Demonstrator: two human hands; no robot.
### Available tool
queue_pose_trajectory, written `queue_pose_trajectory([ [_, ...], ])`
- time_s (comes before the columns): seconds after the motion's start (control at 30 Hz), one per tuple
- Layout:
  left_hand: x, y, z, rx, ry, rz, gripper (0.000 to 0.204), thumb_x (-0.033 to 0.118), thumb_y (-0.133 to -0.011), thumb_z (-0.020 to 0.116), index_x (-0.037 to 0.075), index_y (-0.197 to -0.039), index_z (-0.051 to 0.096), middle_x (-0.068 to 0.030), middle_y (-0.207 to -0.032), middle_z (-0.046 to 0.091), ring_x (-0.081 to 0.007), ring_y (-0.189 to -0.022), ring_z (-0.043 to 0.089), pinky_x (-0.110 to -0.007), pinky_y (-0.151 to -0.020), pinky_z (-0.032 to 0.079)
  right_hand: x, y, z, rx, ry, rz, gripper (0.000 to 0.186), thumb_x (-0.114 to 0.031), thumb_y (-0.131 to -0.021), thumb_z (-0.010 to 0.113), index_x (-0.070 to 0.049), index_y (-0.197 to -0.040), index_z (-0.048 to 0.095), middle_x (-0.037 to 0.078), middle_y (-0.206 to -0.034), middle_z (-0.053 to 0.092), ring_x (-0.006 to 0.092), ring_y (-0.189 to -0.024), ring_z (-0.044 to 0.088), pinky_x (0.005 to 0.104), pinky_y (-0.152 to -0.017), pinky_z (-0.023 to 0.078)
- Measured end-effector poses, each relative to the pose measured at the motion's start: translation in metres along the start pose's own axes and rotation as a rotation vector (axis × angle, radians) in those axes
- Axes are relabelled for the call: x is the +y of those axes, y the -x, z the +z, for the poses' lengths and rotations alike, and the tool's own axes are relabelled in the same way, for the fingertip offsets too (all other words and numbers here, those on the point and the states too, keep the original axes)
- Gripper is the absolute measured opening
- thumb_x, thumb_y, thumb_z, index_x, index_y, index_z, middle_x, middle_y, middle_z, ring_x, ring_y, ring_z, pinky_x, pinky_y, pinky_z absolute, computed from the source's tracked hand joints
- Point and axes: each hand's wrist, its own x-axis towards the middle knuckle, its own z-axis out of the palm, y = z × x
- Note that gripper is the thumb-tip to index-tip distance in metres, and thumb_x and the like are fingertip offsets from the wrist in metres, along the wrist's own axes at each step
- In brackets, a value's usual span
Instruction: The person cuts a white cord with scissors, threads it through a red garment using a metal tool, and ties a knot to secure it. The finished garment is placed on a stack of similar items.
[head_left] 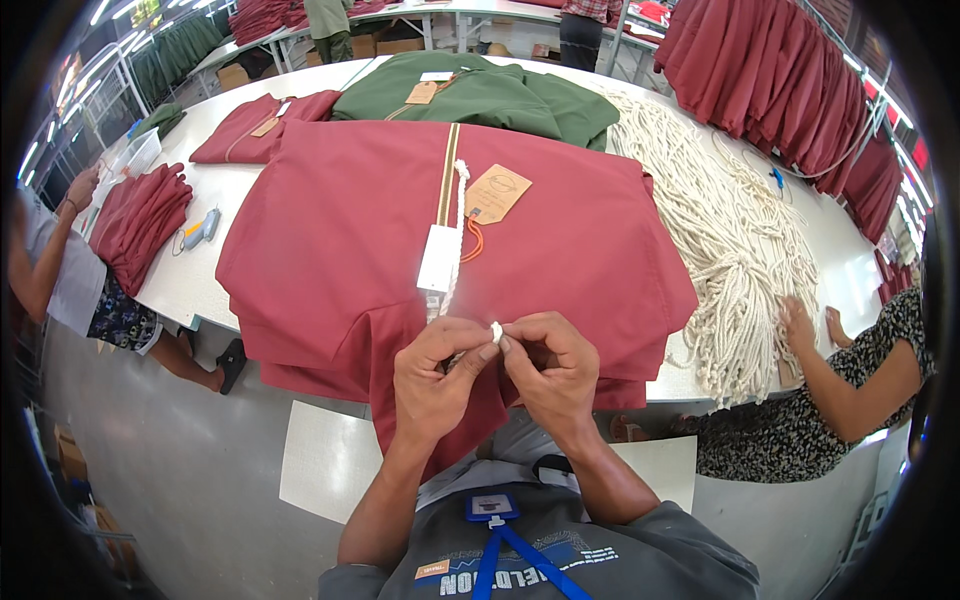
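My left hand [432,378] and my right hand [556,372] meet at the near edge of a stack of folded maroon jackets [570,240]. Both pinch a white cord [461,205] between thumb and fingertips, and its small pale end or knot pokes up between them. From there the cord runs up the top jacket beside a gold-edged zipper [447,180]. A white label [438,258] lies along the cord's left side. To its right is a brown paper hang tag [500,192] on an orange string. My fingers hide part of the cord.
A heap of white cords [720,250] covers the table's right side, where another person's hand [797,325] rests. Behind lie a folded green jacket [520,95] and a smaller maroon one [235,135]. At left are piled maroon garments [140,220], a grey-blue tool [203,230] and another person.
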Motion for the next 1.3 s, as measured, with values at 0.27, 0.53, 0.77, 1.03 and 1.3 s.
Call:
queue_pose_trajectory([
  [0.27, 0.000, 0.001, 0.008, 0.027, -0.099, 0.036, 0.012, -0.002, -0.089, 0.076, 0.000, -0.101, 0.077, -0.0058, -0.088, 0.071, -0.0103, -0.077, 0.064, -0.025, -0.067, 0.049, 0.002, 0.001, 0.001, 0.047, 0.096, 0.018, 0.009, 0.008, -0.087, 0.067, 0.001, -0.089, 0.061, 0.003, -0.086, 0.064, 0.0054, -0.069, 0.060, 0.0221, -0.059, 0.050],
  [0.53, 0.010, -0.003, 0.003, 0.032, 0.287, -0.378, 0.016, 0.011, -0.098, 0.072, -0.003, -0.106, 0.074, 0.0012, -0.077, 0.066, -0.0028, -0.059, 0.050, -0.019, -0.052, 0.036, -0.005, 0.003, -0.004, -0.037, -0.451, 0.315, 0.018, 0.008, -0.092, 0.061, 0.001, -0.108, 0.060, 0.005, -0.096, 0.063, 0.0096, -0.086, 0.064, 0.0235, -0.071, 0.056],
  [0.77, 0.013, -0.007, 0.002, 0.020, 0.291, -0.387, 0.017, 0.010, -0.097, 0.073, -0.005, -0.105, 0.075, -0.0009, -0.080, 0.068, -0.0041, -0.066, 0.054, -0.021, -0.059, 0.040, 0.002, 0.000, -0.008, -0.143, -0.116, 0.019, 0.020, 0.004, -0.094, 0.069, 0.003, -0.114, 0.065, 0.005, -0.097, 0.066, 0.0108, -0.088, 0.066, 0.0253, -0.074, 0.058],
  [1.03, 0.018, -0.007, 0.000, -0.025, 0.209, -0.438, 0.017, 0.010, -0.096, 0.074, -0.006, -0.102, 0.076, -0.0065, -0.089, 0.075, -0.0084, -0.081, 0.065, -0.024, -0.075, 0.052, 0.004, -0.004, -0.019, -0.148, -0.404, 0.369, 0.012, 0.002, -0.099, 0.064, 0.004, -0.110, 0.067, 0.007, -0.095, 0.070, 0.0122, -0.086, 0.068, 0.0274, -0.077, 0.059],
  [1.3, 0.017, -0.011, 0.000, -0.021, 0.238, -0.467, 0.020, 0.012, -0.097, 0.073, -0.007, -0.102, 0.076, -0.0069, -0.090, 0.075, -0.0082, -0.081, 0.066, -0.022, -0.075, 0.052, -0.001, -0.003, -0.020, -0.216, -0.248, 0.033, 0.024, 0.012, -0.093, 0.065, 0.006, -0.116, 0.066, 0.009, -0.112, 0.065, 0.0130, -0.093, 0.066, 0.0252, -0.081, 0.057],
])
